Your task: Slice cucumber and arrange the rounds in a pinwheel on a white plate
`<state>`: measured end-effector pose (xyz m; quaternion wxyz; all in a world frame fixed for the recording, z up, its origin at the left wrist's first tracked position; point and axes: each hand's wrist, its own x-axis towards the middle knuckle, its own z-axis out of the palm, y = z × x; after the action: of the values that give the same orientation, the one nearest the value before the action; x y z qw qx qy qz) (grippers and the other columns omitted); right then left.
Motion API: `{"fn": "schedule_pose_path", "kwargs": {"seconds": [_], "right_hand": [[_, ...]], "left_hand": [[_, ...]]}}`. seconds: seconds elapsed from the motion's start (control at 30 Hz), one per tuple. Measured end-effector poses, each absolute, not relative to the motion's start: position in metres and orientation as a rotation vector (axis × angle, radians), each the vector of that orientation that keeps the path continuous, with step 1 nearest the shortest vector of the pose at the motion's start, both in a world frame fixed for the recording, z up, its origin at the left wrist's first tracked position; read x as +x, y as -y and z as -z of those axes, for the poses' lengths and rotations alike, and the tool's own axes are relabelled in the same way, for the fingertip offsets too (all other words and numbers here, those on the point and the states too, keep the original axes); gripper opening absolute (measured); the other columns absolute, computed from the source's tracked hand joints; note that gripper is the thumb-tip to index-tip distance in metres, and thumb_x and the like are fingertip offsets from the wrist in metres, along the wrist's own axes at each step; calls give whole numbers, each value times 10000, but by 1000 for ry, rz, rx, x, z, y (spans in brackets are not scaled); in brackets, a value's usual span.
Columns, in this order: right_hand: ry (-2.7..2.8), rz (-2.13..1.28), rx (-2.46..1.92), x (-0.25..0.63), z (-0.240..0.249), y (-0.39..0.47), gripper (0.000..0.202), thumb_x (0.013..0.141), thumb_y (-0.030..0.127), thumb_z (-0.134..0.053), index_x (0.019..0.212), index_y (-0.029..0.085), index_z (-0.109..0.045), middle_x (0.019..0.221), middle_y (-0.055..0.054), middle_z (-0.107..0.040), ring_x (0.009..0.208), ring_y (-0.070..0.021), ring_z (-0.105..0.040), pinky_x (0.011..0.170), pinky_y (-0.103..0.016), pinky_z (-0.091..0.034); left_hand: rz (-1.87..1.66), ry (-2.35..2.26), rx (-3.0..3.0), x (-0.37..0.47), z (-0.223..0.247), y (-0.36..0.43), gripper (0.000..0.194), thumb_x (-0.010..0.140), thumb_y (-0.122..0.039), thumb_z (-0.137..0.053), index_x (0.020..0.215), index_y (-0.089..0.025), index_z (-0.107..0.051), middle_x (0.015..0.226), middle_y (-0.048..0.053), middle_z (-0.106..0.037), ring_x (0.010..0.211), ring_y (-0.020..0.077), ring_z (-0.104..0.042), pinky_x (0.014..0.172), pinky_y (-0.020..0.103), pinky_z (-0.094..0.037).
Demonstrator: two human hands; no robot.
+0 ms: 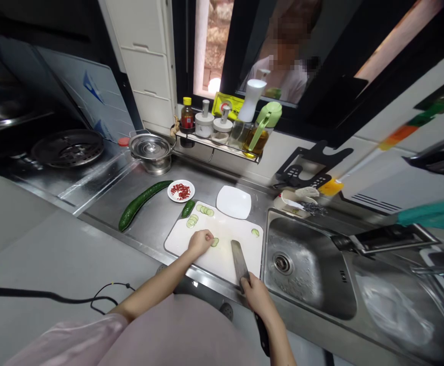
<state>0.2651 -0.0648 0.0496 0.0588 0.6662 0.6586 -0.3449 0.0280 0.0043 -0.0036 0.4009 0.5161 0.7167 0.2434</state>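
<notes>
In the head view, arranging cut slices seems the step: the right hand [257, 295] clenches the knife [239, 259], the left hand [200, 243] meets a cucumber slice [215, 242], pinched or not I cannot tell, on the cutting board [218, 264] by the front edge of the counter [103, 206], and moving on calls for a steady blade.

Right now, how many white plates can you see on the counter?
2: a round plate holding red pieces, beside one end of the long cucumber, and a squarish plate by the cutting board's far edge.
</notes>
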Motion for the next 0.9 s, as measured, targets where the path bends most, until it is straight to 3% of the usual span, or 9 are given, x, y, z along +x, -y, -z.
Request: {"fn": "schedule_pose_path", "kwargs": {"seconds": [0.37, 0.9], "right_hand": [[-1999, 949, 1974, 254, -50, 57, 386, 930, 281, -325, 1200, 124, -553, 1120, -142, -660, 1055, -210, -600, 839, -260, -370], [-2027, 972, 1925, 243, -56, 52, 387, 922, 278, -325, 1174, 127, -577, 1059, -153, -668, 1005, -228, -610, 795, -276, -370]], "left_hand": [[-795, -2085, 1090, -53, 18, 0, 107, 734, -261, -654, 800, -186, -693, 722, -10, -689, 667, 117, -604, 626, 196, -403], [-558, -2282, 1187, -63, 12, -10, 159, 783, -254, -597, 907, -228, -694, 831, 24, -722, 821, 172, -647, 702, 239, -402]]}}
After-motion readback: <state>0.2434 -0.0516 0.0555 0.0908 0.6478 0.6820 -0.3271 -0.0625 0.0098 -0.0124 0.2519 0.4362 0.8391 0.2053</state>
